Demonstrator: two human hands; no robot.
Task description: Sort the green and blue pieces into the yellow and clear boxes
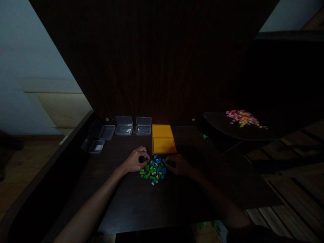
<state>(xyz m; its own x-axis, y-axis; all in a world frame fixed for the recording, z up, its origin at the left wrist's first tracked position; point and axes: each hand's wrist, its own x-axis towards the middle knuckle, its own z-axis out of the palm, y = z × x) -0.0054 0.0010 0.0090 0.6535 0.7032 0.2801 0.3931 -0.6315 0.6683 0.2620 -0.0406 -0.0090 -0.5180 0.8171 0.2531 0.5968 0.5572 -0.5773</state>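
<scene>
A loose pile of small plastic building bricks (pixel 153 171), green, blue, white and a few yellow, lies on the dark table. At the pile's left edge is my left hand (pixel 138 160), its thumb and fingers curled into a pinch. My right hand (pixel 178 164) sits at the right edge beside the blue bricks, fingers likewise bent together. Whatever either set of fingertips holds is too small and dark to make out. Just beyond the pile stands an open yellow box (pixel 164 137), its lid folded back and no bricks visible inside.
Several clear plastic boxes with raised lids, among them one box (pixel 124 130) and another (pixel 143 130), line the table's back left. A heap of pink and yellow pieces (pixel 242 118) covers part of a raised dark surface at right. Small red-green pieces (pixel 204 136) lie below it.
</scene>
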